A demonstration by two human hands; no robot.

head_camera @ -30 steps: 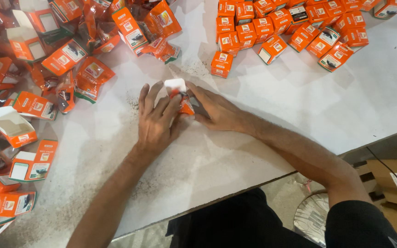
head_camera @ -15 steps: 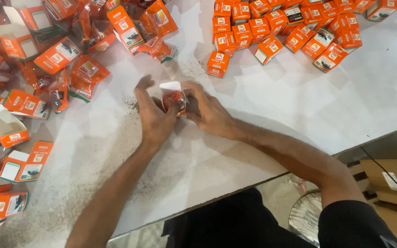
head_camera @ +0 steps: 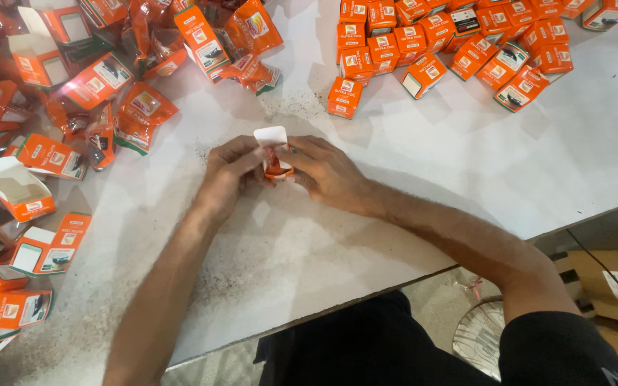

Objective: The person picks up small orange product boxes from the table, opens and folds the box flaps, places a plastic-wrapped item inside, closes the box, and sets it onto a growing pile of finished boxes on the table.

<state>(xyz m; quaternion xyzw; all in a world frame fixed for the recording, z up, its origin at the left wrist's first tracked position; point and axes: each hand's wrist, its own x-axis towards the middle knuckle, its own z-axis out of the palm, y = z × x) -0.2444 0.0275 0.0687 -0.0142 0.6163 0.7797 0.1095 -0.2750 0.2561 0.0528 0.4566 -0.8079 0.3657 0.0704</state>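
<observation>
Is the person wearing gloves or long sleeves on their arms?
No gloves. The left hand and right hand are bare, and both forearms are uncovered. A black short sleeve shows on the right upper arm. No rings, watch or bracelets are visible.

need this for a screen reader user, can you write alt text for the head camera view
Both hands, left hand and right hand, hold a small orange box with its white flap open over a white table. Closed orange boxes cluster at upper right; open boxes and orange pouches lie at left.

Closed small orange cardboard boxes [head_camera: 466, 43] cluster on the white counter [head_camera: 574, 143]; open orange cartons [head_camera: 23, 189] and orange foil packets [head_camera: 144, 107] crowd its left.
</observation>
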